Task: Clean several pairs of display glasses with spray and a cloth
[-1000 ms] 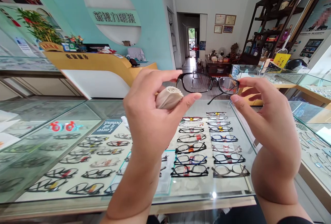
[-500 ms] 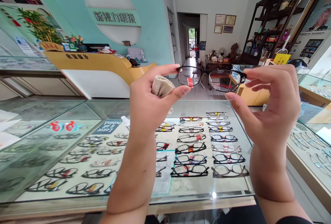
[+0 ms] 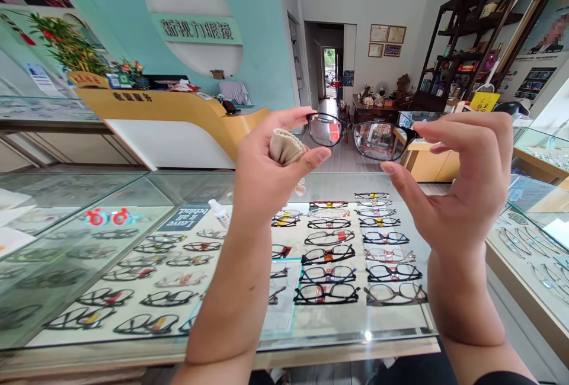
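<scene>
One pair of black-rimmed eyeglasses with clear lenses [image 3: 362, 139] hung slightly tilted in the air between your two hands. Your bare left hand [image 3: 262, 175] pinched one end between finger and thumb, a crumpled beige cloth [image 3: 287, 147] tucked in the same palm. Your bare right hand [image 3: 464, 183] held the other end in a wider grip; whether its thumb met the lower rim could not be told. Good handling probably called for light, even pressure at the outer corners, thumbs off the lenses, and the cloth clear of the left one. Lower down, a glass-topped display case with a pale wooden edge [image 3: 347, 355] bore rows of folded eyeglasses [image 3: 326, 294]; a small white plastic bottle [image 3: 219, 213] showed beside your left forearm. Farther off curved a yellow-and-white counter [image 3: 169, 115].
</scene>
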Motion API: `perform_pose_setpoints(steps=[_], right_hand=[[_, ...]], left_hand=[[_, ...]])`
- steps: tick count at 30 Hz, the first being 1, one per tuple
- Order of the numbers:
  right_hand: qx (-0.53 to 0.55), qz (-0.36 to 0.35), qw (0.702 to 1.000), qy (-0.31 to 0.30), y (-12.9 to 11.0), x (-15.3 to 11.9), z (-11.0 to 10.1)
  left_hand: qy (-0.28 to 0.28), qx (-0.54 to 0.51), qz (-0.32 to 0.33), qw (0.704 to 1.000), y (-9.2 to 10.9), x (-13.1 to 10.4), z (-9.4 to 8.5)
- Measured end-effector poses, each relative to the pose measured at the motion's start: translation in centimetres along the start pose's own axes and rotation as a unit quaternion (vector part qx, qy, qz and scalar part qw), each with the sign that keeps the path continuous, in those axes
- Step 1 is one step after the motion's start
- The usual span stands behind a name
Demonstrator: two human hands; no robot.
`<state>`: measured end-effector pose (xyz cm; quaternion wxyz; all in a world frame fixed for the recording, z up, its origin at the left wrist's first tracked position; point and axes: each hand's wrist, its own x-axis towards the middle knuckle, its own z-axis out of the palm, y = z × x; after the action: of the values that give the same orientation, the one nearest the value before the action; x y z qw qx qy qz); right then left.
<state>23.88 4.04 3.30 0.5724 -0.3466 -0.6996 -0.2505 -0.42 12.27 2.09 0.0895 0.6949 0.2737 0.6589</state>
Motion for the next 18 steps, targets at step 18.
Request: perform_pose_setpoints(steps=[18], right_hand=[[-0.003, -0.013, 1.0, 0.004, -0.5, 0.2, -0.2]], left_hand=[[0.089, -0.017, 0.043, 0.995, 1.0, -0.6, 1.6]])
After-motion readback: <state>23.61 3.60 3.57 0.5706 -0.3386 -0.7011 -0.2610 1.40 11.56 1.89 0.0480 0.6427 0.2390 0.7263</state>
